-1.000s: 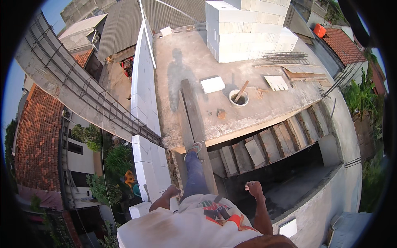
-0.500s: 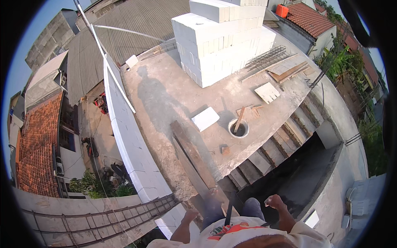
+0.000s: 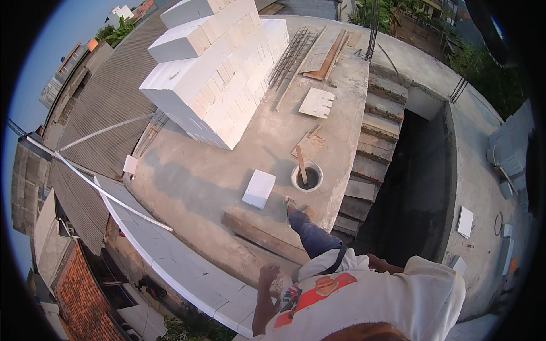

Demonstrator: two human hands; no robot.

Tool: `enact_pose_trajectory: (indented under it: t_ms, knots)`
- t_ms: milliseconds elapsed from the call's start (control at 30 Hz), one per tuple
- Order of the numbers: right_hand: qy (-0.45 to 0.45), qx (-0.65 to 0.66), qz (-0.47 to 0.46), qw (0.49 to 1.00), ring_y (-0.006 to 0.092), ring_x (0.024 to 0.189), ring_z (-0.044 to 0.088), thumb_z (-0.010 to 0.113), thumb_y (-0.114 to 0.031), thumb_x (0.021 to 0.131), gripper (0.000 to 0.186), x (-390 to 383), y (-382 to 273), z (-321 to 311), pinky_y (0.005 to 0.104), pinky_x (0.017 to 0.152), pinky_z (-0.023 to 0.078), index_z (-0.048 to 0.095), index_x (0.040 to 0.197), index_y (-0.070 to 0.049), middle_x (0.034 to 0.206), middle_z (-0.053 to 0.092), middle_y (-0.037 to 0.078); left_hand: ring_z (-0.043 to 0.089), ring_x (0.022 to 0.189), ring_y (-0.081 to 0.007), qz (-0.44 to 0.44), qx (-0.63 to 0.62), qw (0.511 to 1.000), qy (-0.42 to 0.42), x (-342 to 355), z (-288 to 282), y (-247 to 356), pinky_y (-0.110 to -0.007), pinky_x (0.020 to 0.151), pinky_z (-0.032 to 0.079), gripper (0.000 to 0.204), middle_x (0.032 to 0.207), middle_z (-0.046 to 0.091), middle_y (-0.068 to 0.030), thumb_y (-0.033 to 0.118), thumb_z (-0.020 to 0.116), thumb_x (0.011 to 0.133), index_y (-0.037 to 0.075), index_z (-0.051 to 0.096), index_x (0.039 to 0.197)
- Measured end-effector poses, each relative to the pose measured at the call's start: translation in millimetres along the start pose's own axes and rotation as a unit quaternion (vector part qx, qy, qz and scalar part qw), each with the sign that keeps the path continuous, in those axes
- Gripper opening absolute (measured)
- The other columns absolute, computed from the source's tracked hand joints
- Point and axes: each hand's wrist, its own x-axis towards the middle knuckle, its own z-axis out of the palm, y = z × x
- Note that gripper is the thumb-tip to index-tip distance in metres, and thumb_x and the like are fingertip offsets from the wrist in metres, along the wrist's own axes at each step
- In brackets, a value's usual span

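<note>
My left hand (image 3: 268,275) hangs beside my body at the lower middle, fingers curled in, with no object visible in it. It is nearest to the low wall of pale blocks (image 3: 187,273) and a long wooden plank (image 3: 264,236) on the floor. My right hand (image 3: 374,261) is mostly hidden behind my shirt; only the wrist and forearm show, close to the stairwell. My sandalled foot (image 3: 290,203) stands forward on the concrete. Just beyond it is a round white bucket (image 3: 296,183) with a wooden stick leaning in it. A single white block (image 3: 259,188) lies left of the bucket.
A tall stack of white blocks (image 3: 210,85) stands at the back. Concrete steps (image 3: 364,165) and a deep dark stairwell (image 3: 406,193) drop away on the right. Rebar frames (image 3: 293,57), boards (image 3: 327,54) and a notched block (image 3: 317,103) lie at the far side.
My view has turned to the right and moved forward, and the bucket and white block are closer. One leg has stepped ahead. My right hand has gone mostly behind my shirt.
</note>
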Motion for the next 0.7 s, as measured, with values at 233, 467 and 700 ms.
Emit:
enact_pose_trajectory:
  t_ms: [233,467,700]
  knots:
    - [-0.052,-0.015,0.024,0.998,0.0301,0.089,0.073,0.064,-0.028,0.087,0.025,199.6,-83.9,-120.5,0.0476,0.076,0.058,0.077,0.101,-0.011,0.100,0.075,0.015,0.065,0.087,-0.0133,0.121,0.074,0.988,0.066,189.2,-103.1,215.8,-0.029,0.067,0.050,0.038,0.092,0.070,-0.0043,0.022,0.073,0.095,-0.003,0.068,0.123]
    - [0.298,0.233,-0.141,0.915,0.0264,0.088,0.076,0.078,-0.018,0.077,0.021,256.4,-214.6,-377.1,0.0401,0.082,0.059,0.081,0.094,-0.006,0.090,0.079,0.012,0.066,0.089,-0.0179,0.143,0.234,0.962,0.020,322.8,-144.2,337.0,-0.034,0.078,0.054,0.052,0.102,0.072,-0.0088,0.034,0.071,0.097,-0.008,0.065,0.128]
    - [0.384,0.289,-0.065,0.875,0.0189,0.072,0.071,0.083,-0.034,0.084,0.037,266.3,-263.3,-505.8,0.0366,0.070,0.056,0.076,0.087,0.002,0.076,0.075,0.011,0.071,0.099,-0.0263,0.007,-0.083,0.985,-0.149,338.1,-95.6,541.5,-0.040,0.089,0.057,0.075,0.113,0.072,-0.0176,0.048,0.071,0.095,-0.015,0.057,0.134]
